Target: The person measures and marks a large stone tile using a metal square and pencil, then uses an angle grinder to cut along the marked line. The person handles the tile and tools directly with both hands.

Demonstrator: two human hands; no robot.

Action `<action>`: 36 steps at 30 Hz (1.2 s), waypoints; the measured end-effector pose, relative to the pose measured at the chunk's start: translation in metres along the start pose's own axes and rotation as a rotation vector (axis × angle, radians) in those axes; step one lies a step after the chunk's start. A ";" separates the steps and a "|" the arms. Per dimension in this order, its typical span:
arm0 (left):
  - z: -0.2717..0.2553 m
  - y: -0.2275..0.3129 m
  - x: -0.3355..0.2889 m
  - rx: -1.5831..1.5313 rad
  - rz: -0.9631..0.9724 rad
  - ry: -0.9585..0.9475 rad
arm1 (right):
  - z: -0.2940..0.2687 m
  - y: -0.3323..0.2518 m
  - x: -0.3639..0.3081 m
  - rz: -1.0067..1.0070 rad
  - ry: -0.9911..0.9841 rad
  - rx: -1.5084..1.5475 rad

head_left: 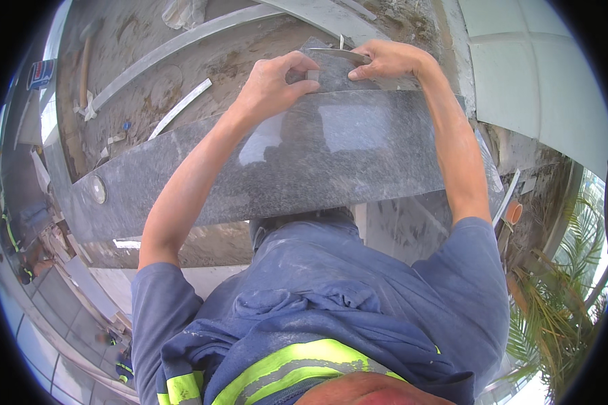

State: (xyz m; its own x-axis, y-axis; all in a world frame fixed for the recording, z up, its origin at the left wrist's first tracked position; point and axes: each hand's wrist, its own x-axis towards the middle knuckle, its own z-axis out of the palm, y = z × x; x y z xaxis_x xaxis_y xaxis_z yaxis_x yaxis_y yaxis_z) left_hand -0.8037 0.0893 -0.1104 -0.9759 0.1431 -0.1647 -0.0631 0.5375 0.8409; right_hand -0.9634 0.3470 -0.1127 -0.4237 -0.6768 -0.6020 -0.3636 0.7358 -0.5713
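A long slab of polished dark grey stone (344, 152) lies across in front of my body, reflecting my shape. Past its far edge sits a smaller dark grey stone piece (339, 79), between my two hands. My left hand (271, 84) is curled at this piece's left side, its thumb and finger closed about a small pale square bit (313, 76). In my right hand (393, 59), pinched between thumb and fingers, is a thin flat metal blade (338, 53) pointing left over the smaller piece. Its handle, if any, is hidden by the hand.
Rough sandy ground (148, 47) lies beyond the slab, crossed by pale bars (196, 37). A long-handled hammer (86, 67), a blue container (40, 73) and a pale strip (181, 108) are at left. At right are an orange pipe end (513, 212) and palm leaves (554, 324).
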 end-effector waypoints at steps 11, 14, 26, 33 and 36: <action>-0.003 0.007 0.002 0.053 -0.093 -0.035 | 0.012 -0.004 0.009 -0.061 0.113 0.000; 0.001 -0.001 0.017 -0.034 -0.014 0.095 | 0.006 -0.011 0.006 -0.069 0.091 0.003; 0.026 0.015 0.026 -0.032 -0.001 -0.010 | -0.001 -0.012 0.009 -0.055 0.043 -0.069; 0.030 0.007 0.017 -0.025 0.043 0.057 | 0.006 -0.003 0.010 -0.073 0.059 -0.028; 0.022 0.004 0.017 0.190 0.123 0.104 | 0.005 -0.004 0.009 0.003 0.068 -0.018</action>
State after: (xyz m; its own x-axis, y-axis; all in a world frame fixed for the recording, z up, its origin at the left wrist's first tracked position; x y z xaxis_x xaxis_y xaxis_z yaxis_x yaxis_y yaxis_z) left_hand -0.8156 0.1121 -0.1216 -0.9906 0.1364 -0.0048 0.0886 0.6696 0.7375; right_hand -0.9617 0.3380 -0.1185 -0.4798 -0.6722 -0.5639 -0.3770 0.7383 -0.5593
